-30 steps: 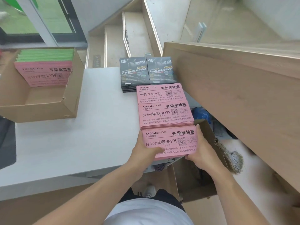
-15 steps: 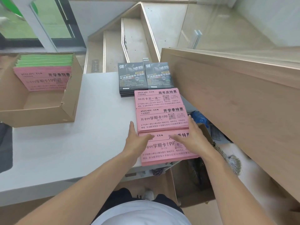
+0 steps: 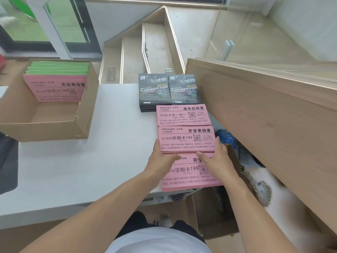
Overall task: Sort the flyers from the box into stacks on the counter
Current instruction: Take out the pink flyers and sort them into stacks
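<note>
Three pink flyer stacks lie in a row on the white counter: a far one, a middle one and a near one that overhangs the counter's front edge. My left hand and right hand rest on the near stack. Their straight fingers reach along the left and right sides of the middle stack. Two black flyer stacks sit behind the pink ones. The cardboard box at the left holds pink flyers and green flyers.
A raised wooden ledge runs along the right of the stacks. Below the counter's right end are an open cardboard box, a blue bag and a brush. Steps lie beyond the counter.
The near pink stack was set down on the counter from both hands' grip. Both hands then slid forward over it to the sides of the middle stack.
</note>
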`<action>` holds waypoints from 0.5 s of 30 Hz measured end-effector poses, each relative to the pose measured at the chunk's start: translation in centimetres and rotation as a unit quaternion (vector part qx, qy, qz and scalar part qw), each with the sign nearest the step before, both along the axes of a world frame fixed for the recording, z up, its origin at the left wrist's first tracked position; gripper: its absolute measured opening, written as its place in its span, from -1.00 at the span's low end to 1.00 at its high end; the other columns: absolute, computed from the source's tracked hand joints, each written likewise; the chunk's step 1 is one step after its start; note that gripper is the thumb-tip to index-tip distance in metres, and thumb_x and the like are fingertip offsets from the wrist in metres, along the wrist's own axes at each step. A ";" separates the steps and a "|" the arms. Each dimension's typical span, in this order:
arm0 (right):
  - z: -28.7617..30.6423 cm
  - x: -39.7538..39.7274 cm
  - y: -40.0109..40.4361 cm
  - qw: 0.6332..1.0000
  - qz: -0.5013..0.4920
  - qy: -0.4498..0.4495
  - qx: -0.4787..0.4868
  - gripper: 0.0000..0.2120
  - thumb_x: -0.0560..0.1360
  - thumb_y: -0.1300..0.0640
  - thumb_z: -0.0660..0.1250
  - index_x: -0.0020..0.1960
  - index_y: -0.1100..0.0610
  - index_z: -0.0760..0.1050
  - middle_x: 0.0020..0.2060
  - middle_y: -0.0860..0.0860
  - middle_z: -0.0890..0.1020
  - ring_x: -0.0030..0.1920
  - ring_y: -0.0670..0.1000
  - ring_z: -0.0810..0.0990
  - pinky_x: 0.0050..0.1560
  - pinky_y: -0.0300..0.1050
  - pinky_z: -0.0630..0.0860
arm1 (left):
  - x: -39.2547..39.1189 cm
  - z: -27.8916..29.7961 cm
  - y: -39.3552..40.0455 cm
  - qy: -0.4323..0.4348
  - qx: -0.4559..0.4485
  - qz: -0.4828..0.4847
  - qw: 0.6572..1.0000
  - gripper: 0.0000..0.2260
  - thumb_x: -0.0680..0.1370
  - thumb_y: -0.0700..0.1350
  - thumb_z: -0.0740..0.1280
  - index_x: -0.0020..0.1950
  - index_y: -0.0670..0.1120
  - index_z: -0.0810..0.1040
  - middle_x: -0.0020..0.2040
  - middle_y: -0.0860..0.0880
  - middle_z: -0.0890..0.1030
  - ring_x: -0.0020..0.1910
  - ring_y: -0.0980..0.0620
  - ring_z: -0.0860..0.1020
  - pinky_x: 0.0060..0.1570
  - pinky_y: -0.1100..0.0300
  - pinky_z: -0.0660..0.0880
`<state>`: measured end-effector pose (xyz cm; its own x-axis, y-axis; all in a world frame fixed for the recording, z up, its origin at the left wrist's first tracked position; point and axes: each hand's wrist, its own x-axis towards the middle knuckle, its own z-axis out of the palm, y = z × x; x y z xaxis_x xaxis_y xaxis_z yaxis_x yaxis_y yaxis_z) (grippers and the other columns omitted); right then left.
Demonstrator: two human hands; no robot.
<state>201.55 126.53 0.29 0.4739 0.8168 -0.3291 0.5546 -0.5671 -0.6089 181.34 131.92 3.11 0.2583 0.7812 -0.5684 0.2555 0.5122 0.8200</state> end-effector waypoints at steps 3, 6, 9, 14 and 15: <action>0.9 -0.9 -0.1 0.998 -0.010 -0.054 0.006 -0.07 0.53 -0.19 0.40 0.65 0.02 -0.10 0.63 0.04 0.01 0.63 0.10 -0.01 0.56 0.16 0.08 | -0.7 0.8 -0.1 -0.020 -0.004 0.010 1.000 -0.36 0.59 -0.17 0.41 0.51 0.27 0.20 0.23 0.28 0.47 -0.05 0.28 0.54 0.00 0.14 0.48; 2.8 -3.3 0.4 0.994 0.000 -0.069 0.085 -0.21 0.57 -0.10 0.39 0.64 -0.05 0.02 0.60 -0.04 0.14 0.59 0.02 0.12 0.53 0.15 0.20 | -2.6 1.4 -0.6 -0.002 0.035 0.040 0.999 -0.23 0.61 -0.09 0.41 0.65 0.16 -0.02 0.48 0.19 0.32 0.33 0.13 0.48 0.29 0.06 0.42; 4.1 -7.3 2.5 0.990 0.036 -0.059 0.119 -0.36 0.59 -0.06 0.37 0.58 -0.10 0.18 0.54 -0.09 0.28 0.54 -0.01 0.23 0.52 0.17 0.28 | -6.0 1.4 0.0 0.007 0.120 0.095 0.988 -0.29 0.59 -0.04 0.43 0.59 0.28 0.10 0.59 0.24 0.18 0.58 0.09 0.20 0.50 0.05 0.24; 4.4 -16.6 9.2 0.973 0.156 -0.031 0.170 -0.46 0.58 0.07 0.40 0.51 -0.07 0.33 0.37 -0.11 0.51 0.43 -0.04 0.38 0.45 -0.07 0.30 | -13.9 2.7 4.6 0.034 0.252 0.180 0.950 -0.43 0.58 -0.08 0.43 0.45 0.35 0.29 0.38 0.52 0.32 0.41 0.44 0.26 0.44 0.31 0.22; 4.6 -18.7 10.8 0.966 0.184 -0.025 0.180 -0.46 0.57 0.10 0.41 0.50 -0.07 0.34 0.31 -0.15 0.54 0.38 -0.07 0.41 0.38 -0.16 0.30 | -15.8 3.1 6.0 0.050 0.277 0.191 0.940 -0.45 0.57 -0.09 0.43 0.46 0.30 0.33 0.39 0.47 0.37 0.38 0.49 0.28 0.40 0.37 0.23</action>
<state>182.80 137.30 4.84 0.1369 0.9903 0.0234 0.7118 -0.0820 -0.6975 165.57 137.93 6.23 -0.1349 0.9895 -0.0524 0.2289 0.0826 0.9699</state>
